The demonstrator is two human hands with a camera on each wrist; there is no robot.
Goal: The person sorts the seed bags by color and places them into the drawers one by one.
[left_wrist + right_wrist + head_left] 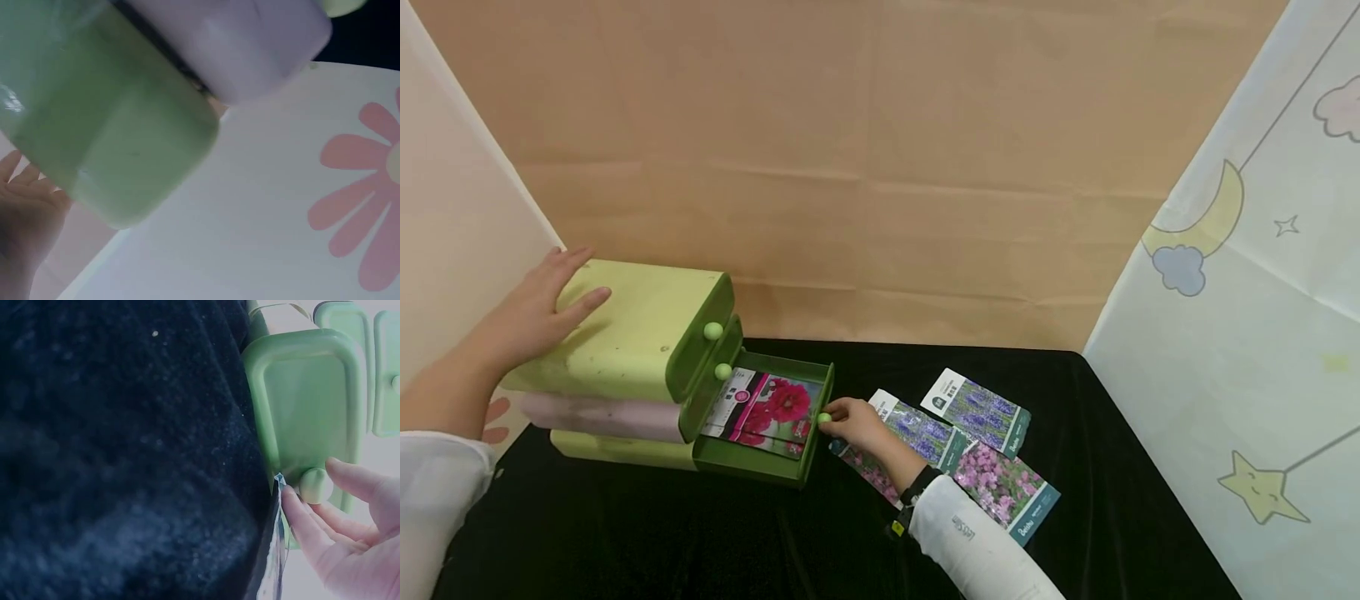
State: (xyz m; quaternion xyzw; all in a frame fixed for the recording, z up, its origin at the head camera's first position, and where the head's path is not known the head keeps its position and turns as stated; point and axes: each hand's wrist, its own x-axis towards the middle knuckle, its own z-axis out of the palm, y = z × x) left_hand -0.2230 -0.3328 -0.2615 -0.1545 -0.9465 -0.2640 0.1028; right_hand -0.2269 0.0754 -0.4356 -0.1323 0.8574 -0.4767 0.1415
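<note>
A small drawer cabinet (632, 325) with stacked units stands at the left, its bottom drawer (752, 471) pulled out. Inside that drawer lie seed packets (786, 404) with red flowers. My right hand (857, 423) is at the drawer's round knob (317, 485), thumb on one side and fingers on the other. My left hand (546, 304) rests with spread fingers on the cabinet's yellow-green top. In the left wrist view the left hand (31, 212) shows at the cabinet's edge. Beneath the right forearm are seed packets with pink flowers (1000, 492) and purple flowers (917, 433).
Another purple-flower packet (981, 408) lies farther back on the black cloth (1112, 500). Brown paper (865, 167) hangs behind the table. White printed sheets (1262, 350) stand at both sides. The two upper drawers show round light-green knobs (713, 331).
</note>
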